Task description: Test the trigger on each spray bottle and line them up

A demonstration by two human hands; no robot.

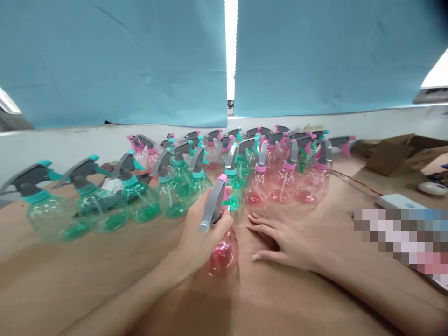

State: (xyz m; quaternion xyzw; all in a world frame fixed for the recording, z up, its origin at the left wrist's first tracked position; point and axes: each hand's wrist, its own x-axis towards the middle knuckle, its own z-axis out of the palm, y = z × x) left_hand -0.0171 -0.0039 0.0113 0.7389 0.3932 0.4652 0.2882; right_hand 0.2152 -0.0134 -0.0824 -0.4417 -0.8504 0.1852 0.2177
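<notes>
My left hand (206, 219) is closed around the neck of a pink spray bottle (224, 256), just below its grey trigger head. The bottle is see-through and looks roughly upright near the middle of the table. To its right, my right hand (276, 240) rests with fingers stretched out on the tabletop, holding nothing. Beyond the hands stand a green spray bottle (235, 184) and a pink-collared spray bottle (257, 189). A row of green spray bottles (140, 200) with grey heads and teal nozzles runs off to the left.
Several more pink and green bottles crowd the back of the brown table (157, 298). An open cardboard box (395, 154), a white computer mouse (433, 188) and a white box-shaped item (399, 203) lie at the right. Blue curtains (115, 60) hang behind.
</notes>
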